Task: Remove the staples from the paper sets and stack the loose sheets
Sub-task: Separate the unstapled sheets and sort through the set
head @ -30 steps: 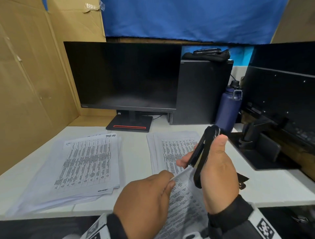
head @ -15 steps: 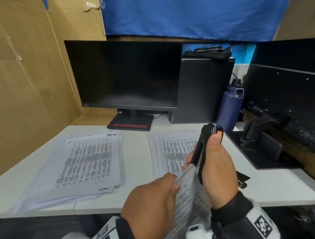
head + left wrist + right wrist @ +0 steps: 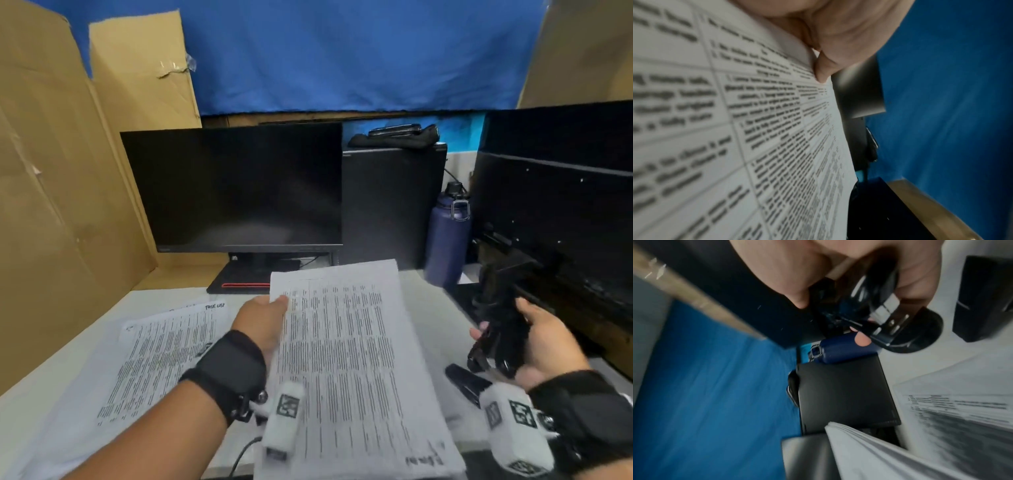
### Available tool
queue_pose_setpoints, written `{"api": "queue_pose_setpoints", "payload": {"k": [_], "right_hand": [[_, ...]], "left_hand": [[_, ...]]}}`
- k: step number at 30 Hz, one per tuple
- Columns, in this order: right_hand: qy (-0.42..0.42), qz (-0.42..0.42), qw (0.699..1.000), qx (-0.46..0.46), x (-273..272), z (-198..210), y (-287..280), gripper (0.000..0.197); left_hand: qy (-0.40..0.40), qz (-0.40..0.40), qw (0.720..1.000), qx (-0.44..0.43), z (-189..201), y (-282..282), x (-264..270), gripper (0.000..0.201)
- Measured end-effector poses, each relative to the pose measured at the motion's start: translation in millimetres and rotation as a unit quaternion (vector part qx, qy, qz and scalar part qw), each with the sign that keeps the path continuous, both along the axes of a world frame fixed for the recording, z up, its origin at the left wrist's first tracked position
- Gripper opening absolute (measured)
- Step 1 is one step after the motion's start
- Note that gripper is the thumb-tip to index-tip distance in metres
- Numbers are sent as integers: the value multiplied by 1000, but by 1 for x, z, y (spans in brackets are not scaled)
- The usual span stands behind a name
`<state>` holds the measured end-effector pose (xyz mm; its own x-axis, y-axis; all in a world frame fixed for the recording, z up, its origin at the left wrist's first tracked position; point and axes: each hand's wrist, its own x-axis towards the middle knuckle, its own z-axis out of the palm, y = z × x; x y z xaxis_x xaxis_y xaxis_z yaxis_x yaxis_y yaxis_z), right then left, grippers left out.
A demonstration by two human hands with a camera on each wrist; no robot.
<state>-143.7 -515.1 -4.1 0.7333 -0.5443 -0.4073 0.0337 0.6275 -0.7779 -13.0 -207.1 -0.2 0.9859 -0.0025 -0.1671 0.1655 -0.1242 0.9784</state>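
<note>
Our left hand point(image 3: 263, 325) reaches forward, thumb on top in a pinch. Our right hand point(image 3: 541, 342) sits out to the side, fingers curled.

In front of me stands a dark monitor point(image 3: 236, 185) on a black base with a red stripe point(image 3: 245, 285). Just right of it is a black computer case point(image 3: 390, 205), and some dark things point(image 3: 399, 135) lie on its top; I cannot tell what they are. A dark blue water bottle point(image 3: 447, 236) stands right of the case. At the far right is a second black screen point(image 3: 555, 192). Brown cardboard panels point(image 3: 61, 192) close the left side, and a blue cloth point(image 3: 342, 54) hangs behind. All stands on a white desk point(image 3: 41, 373).
</note>
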Motion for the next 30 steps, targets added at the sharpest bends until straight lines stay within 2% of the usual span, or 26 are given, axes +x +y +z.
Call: {"api": "queue_pose_setpoints", "payload": {"k": [2, 4, 6, 7, 8, 10, 12, 13, 14, 18, 20, 21, 22, 24, 26, 28, 30], "right_hand": [[34, 31, 999, -11, -4, -1, -14, 49], [55, 53, 994, -74, -4, -4, -21, 46], [86, 33, 986, -142, 1, -13, -32, 42], [104, 30, 976, -187, 3, -18, -38, 33], [125, 41, 960, -248, 4, -23, -42, 22], [184, 95, 898, -388, 4, -26, -46, 10], [228, 133, 825, -499, 6, -31, -47, 16], [248, 146, 794, -536, 8, -32, -46, 19], [266, 164, 762, -568, 12, -31, -44, 21], [346, 246, 629, -651, 31, -32, -42, 24], [353, 256, 592, -678, 37, -33, -43, 26], [344, 247, 591, -686, 37, -30, -42, 26], [329, 231, 604, -688, 37, -26, -40, 27], [299, 197, 649, -671, 34, -16, -31, 31], [261, 181, 673, -668, 28, -6, -13, 37], [203, 181, 692, -668, 24, 2, 13, 44], [154, 192, 698, -673, 19, 8, 45, 40]], "left_hand": [[11, 10, 999, 29, -2, -10, 17, 20], [19, 0, 997, 79, -8, -18, 28, 26], [15, -23, 982, 185, -17, -21, 33, 60], [1, -50, 968, 247, -21, -20, 32, 76], [-21, -87, 948, 306, -25, -18, 28, 83], [-59, -193, 884, 421, -32, -14, 18, 76], [-57, -296, 809, 504, -39, -9, 6, 71], [-53, -321, 793, 516, -41, -7, 1, 71], [-57, -329, 792, 511, -42, -5, -3, 71], [-101, -308, 828, 458, -39, 17, -11, 56], [-116, -289, 837, 450, -34, 40, -13, 42], [-116, -276, 841, 451, -30, 54, -12, 36], [-112, -260, 844, 455, -27, 71, -9, 31], [-96, -218, 848, 474, -21, 110, 2, 21], [-76, -154, 849, 500, -18, 155, 16, 23], [-25, -83, 819, 567, -14, 195, 23, 33], [47, -45, 767, 638, -18, 230, 27, 65]]}}
